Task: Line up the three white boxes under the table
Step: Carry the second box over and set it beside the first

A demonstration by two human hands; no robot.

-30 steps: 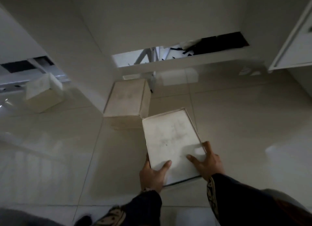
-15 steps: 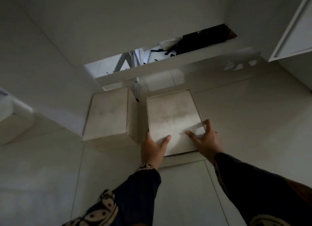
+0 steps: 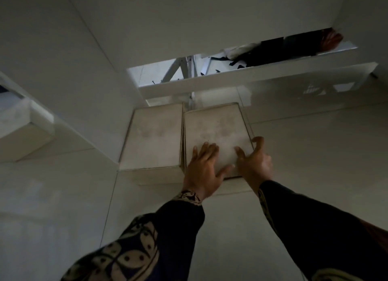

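Two white boxes stand side by side on the tiled floor, against the white back rail [image 3: 231,80] under the table. The right white box [image 3: 214,127] touches the left white box [image 3: 155,137] along its side. My left hand [image 3: 201,171] lies on the near left corner of the right box, fingers spread on its top. Over that box's near right corner, my right hand [image 3: 255,163] is curled, with the thumb at its side edge. A third white box [image 3: 19,131] sits apart at the far left, beyond a white panel [image 3: 88,74], partly cut off.
The white panel rises just left of the left box. Behind the back rail, metal legs [image 3: 184,70] and dark clutter [image 3: 277,49] show through a gap. Glossy floor tiles [image 3: 315,154] stretch to the right of the boxes and toward me.
Both hands have slid the right box forward and left across the floor, from a tilted spot near me until it rests flush beside the left box. My left hand now lies flatter on top.
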